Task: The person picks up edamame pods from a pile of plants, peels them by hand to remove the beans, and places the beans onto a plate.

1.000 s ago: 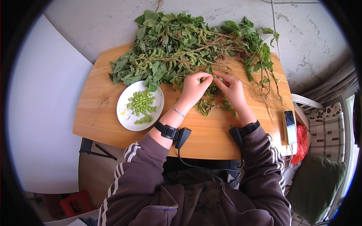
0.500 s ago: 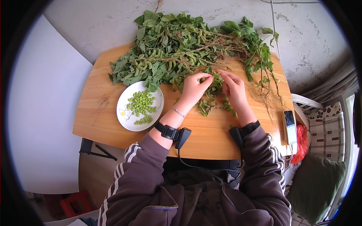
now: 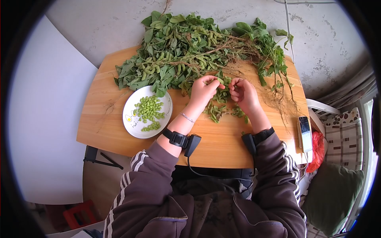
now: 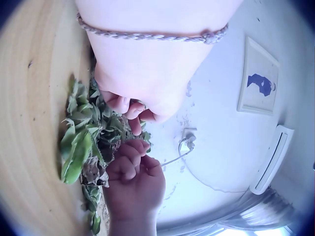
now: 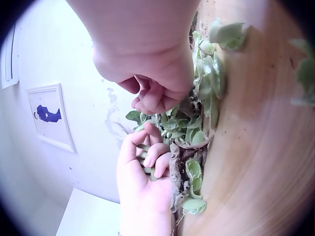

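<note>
My left hand holds green soybean pods, tucked under its curled fingers in the right wrist view. A bit of green shows at its fingertips in the head view. Just to the right, a small gap away, is my right hand, its fingers curled inward and nothing visible in them. Under and around both hands lie empty split pods and leaf scraps. On the left, a white plate bears a heap of shelled green soybeans.
A large pile of soybean plants with leaves, pods and roots covers the back of the wooden table. Loose stems with roots trail down at the right. A phone is at the right edge, near a red plastic bag.
The hands met at the fingertips a second ago; the right hand then drew away to the right and turned its fingers inward. The left hand stays nearly in place, its fingers shifting slightly.
</note>
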A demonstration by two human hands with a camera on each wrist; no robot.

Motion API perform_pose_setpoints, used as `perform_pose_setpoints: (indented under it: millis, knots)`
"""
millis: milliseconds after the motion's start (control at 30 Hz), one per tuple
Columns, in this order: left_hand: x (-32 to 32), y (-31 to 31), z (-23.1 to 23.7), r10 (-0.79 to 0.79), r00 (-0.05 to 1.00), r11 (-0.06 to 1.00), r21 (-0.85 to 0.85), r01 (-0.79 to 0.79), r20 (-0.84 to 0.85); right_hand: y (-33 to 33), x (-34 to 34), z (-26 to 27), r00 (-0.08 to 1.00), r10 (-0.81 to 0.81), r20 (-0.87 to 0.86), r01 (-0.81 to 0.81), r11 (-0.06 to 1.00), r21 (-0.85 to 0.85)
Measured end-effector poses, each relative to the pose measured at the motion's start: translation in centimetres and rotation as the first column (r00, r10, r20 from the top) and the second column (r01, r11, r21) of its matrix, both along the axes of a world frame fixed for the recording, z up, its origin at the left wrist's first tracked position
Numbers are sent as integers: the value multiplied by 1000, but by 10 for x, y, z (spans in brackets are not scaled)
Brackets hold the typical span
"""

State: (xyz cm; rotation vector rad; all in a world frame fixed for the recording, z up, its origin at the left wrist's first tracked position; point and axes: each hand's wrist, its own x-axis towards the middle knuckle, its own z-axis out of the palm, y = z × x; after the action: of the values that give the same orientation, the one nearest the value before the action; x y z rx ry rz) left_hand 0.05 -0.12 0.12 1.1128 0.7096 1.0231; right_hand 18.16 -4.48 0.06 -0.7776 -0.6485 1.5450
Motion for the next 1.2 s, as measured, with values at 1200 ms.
perform_pose_setpoints:
  millis: [1200]
  knots:
    - [6, -4, -7, -2, 977, 974, 221, 50, -213, -6, -9, 3, 610, -368, 702, 218, 929, 297]
